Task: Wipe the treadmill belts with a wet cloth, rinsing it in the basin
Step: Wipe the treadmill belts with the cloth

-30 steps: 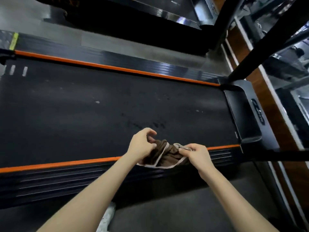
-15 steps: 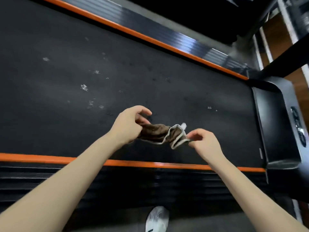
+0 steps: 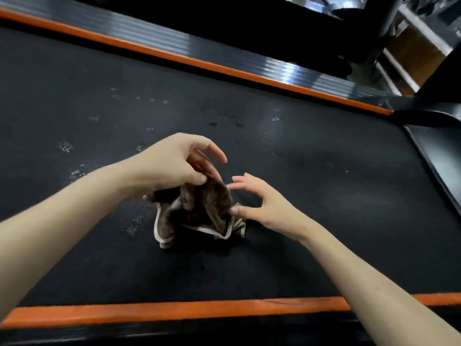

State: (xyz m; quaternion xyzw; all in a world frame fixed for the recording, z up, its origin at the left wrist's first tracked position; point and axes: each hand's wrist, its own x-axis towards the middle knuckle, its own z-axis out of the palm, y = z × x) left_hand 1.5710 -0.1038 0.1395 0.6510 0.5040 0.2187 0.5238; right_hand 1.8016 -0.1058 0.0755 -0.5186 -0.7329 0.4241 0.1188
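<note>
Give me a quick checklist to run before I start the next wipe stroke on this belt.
1. Cloth held: left hand pinches the top of the brown cloth. Ok.
2. Second grip: right hand has only its thumb on the cloth's edge, with its fingers spread. Not ok.
3. Cloth laid flat for wiping: it is bunched and folded. Not ok.
4. Wipe target found: pale specks lie on the belt to the left of the hands. Ok.
5. Cloth wet enough: cannot tell.
6. Basin within reach: not in view. Cannot tell.
</note>
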